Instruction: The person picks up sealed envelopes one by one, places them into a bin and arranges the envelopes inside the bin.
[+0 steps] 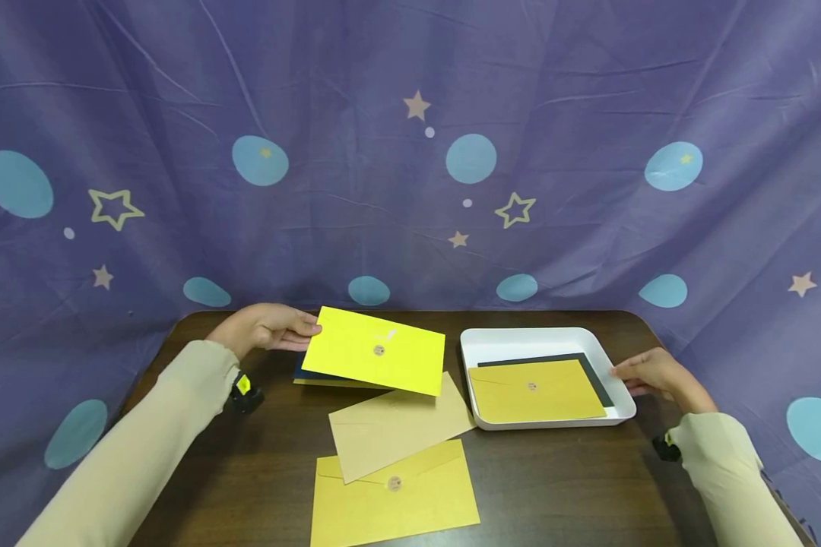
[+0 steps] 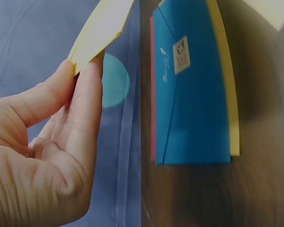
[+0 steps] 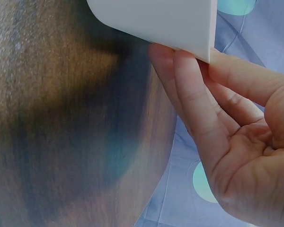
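My left hand (image 1: 271,328) pinches one corner of a bright yellow envelope (image 1: 410,357) between thumb and fingers, raised above the table. In the left wrist view a blue envelope (image 2: 194,113) lies below that hand, with a yellow and a red edge showing beneath it. At the right, my right hand (image 1: 653,374) grips the side of a white tray (image 1: 520,340), thumb at the rim and fingers below. Inside the tray, a golden yellow envelope (image 1: 537,406) overlaps a dark envelope (image 1: 597,377), which is mostly hidden.
A beige envelope (image 1: 404,429) lies on the brown table (image 1: 547,486), partly over a golden envelope (image 1: 410,516) nearer the front. The beige one reaches the tray's left side. A purple curtain (image 1: 356,152) with stars and blue spots hangs behind the table.
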Demonstrator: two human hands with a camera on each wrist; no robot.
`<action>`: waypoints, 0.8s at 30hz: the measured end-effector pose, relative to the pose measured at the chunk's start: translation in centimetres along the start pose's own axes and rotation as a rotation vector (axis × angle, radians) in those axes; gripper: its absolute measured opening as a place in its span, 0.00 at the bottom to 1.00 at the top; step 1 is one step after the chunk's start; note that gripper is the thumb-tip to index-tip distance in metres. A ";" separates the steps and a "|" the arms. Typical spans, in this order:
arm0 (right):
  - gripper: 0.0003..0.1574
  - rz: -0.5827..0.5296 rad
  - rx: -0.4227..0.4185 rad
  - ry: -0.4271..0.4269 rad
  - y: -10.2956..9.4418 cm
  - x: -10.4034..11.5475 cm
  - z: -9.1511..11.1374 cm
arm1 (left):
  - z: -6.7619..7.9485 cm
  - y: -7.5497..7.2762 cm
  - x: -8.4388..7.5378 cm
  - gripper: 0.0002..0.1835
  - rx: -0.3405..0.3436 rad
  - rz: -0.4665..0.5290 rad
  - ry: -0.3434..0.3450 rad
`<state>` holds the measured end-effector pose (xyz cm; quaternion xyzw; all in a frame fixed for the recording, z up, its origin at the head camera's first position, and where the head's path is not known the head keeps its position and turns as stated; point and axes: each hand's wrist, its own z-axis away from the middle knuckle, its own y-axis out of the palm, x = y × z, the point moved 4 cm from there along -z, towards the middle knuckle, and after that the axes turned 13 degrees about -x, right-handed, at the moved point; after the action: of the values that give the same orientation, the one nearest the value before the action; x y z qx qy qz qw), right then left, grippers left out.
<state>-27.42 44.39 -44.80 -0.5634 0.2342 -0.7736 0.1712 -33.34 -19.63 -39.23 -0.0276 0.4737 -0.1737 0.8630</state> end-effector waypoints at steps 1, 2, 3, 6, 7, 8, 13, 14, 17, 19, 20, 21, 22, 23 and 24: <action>0.17 0.001 -0.001 -0.001 0.0 0.0 0.0 | 0.0 0.2 -0.1 0.35 0.005 0.006 0.002; 0.17 0.002 -0.001 -0.001 0.0 0.0 0.0 | 0.1 0.4 -0.3 0.35 0.012 0.012 0.006; 0.17 0.000 -0.002 0.002 0.0 0.0 0.1 | 0.1 0.6 -0.5 0.36 0.018 0.019 0.008; 0.18 0.004 -0.004 0.003 0.0 0.0 0.1 | 0.2 1.4 -1.0 0.35 0.022 0.051 0.003; 0.18 0.005 -0.006 0.005 0.0 0.0 0.1 | 0.3 1.6 -1.2 0.35 0.024 0.065 0.002; 0.18 0.006 -0.006 0.006 0.0 0.0 0.1 | 0.3 1.9 -1.3 0.34 0.025 0.076 0.001; 0.19 0.011 -0.011 0.012 0.0 0.0 0.0 | 0.2 3.1 -2.1 0.31 0.015 0.135 -0.010; 0.19 0.010 -0.011 0.012 0.0 -0.1 0.0 | 0.2 3.3 -2.2 0.31 0.014 0.141 -0.010; 0.18 0.010 -0.012 0.013 0.0 -0.1 0.0 | 0.3 4.1 -2.6 0.32 0.018 0.159 -0.007; 0.18 0.010 -0.015 0.015 -0.1 0.0 0.1 | 0.3 4.7 -2.8 0.32 0.017 0.166 -0.006; 0.18 0.012 -0.017 0.017 -0.1 0.0 0.1 | 0.4 5.0 -2.9 0.31 0.019 0.169 -0.005; 0.18 0.012 -0.016 0.018 -0.1 0.0 0.1 | 0.4 5.3 -2.9 0.31 0.022 0.170 -0.005; 0.18 0.013 -0.017 0.018 -0.1 0.1 0.1 | 0.5 5.6 -3.0 0.31 0.025 0.168 -0.003; 0.18 0.013 -0.016 0.019 -0.1 0.1 0.2 | 0.5 5.9 -3.1 0.31 0.024 0.162 -0.001; 0.18 0.014 -0.016 0.018 -0.1 0.1 0.2 | 0.6 6.1 -3.1 0.31 0.022 0.156 0.000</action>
<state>-27.29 44.37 -44.66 -0.5561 0.2456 -0.7756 0.1699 -32.72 -12.91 -37.67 0.0188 0.4725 -0.1112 0.8741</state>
